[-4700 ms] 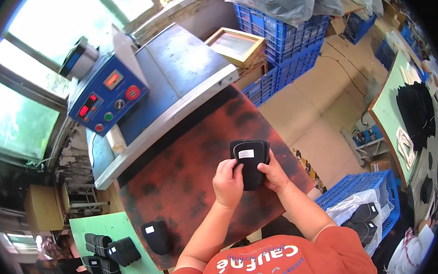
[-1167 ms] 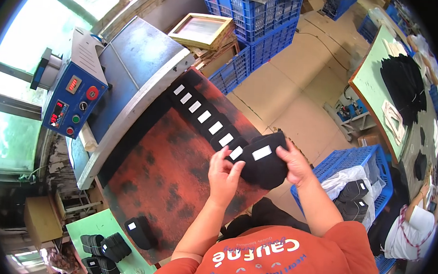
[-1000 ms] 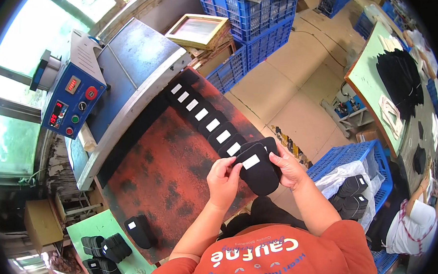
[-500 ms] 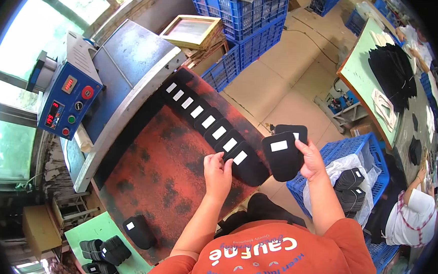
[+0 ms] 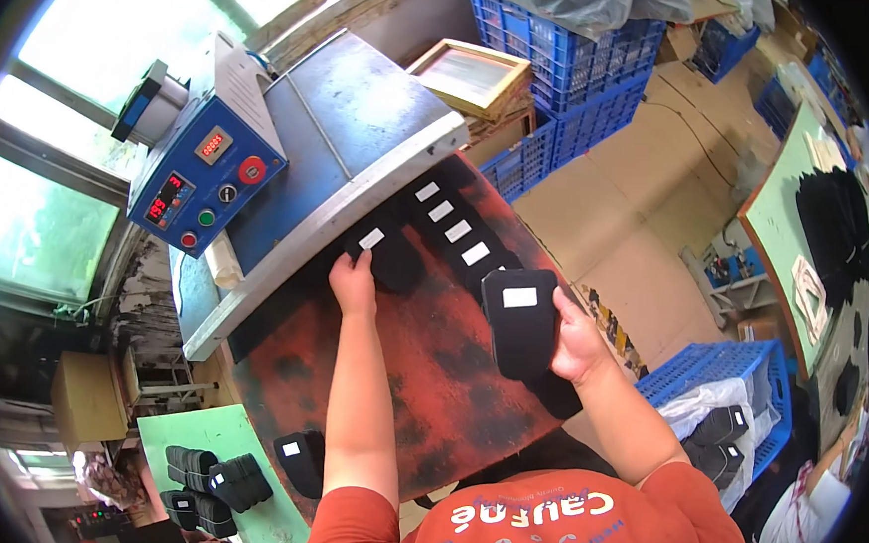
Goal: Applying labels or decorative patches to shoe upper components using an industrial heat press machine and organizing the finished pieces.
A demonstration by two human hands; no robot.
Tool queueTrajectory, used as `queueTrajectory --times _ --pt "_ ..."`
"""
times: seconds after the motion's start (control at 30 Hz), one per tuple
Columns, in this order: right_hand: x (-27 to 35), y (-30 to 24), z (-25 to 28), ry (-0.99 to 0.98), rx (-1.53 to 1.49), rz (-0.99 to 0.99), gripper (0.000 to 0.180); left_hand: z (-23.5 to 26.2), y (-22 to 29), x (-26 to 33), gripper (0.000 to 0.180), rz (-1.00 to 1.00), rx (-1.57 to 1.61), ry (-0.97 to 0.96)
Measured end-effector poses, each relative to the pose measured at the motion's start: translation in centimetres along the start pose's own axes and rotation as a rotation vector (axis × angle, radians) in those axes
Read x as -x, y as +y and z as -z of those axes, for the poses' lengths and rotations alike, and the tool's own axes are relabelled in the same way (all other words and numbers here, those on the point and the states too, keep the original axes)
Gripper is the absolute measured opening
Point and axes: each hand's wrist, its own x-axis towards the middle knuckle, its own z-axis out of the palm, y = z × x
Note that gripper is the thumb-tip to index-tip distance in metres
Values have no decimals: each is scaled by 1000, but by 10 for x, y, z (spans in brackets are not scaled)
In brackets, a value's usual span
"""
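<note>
My left hand (image 5: 354, 285) reaches across the mottled red and black work surface (image 5: 295, 358), close to the press edge. Its thumb and fingers grip the near edge of a black rounded fabric pad (image 5: 395, 264) with a white label, which lies flat or nearly so. My right hand (image 5: 579, 342) holds a similar black pad (image 5: 520, 336) up above the surface, label facing up; whether others lie behind it cannot be made out. Beyond it runs a row of overlapping labelled pads (image 5: 467, 236), its near end partly hidden. One more pad (image 5: 301, 460) rests at the near left corner.
A blue control box (image 5: 207, 173) and the metal-edged press plate (image 5: 364, 118) stand at the far left. Stacked pads (image 5: 240, 482) sit on a green table (image 5: 274, 529). At right is a blue crate (image 5: 692, 372) with bagged pads; more blue crates (image 5: 566, 71) stand behind.
The view has shifted. My left hand has gone from the row's near end to beside the press, where a pad now lies. The fanned pads in my right hand now show as one, held farther left.
</note>
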Motion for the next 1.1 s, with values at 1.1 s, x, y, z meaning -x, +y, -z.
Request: queueTrajectory --times 1.1 --pt "-73 38 -26 247 452 185 36 -23 47 101 21 13 75 -127"
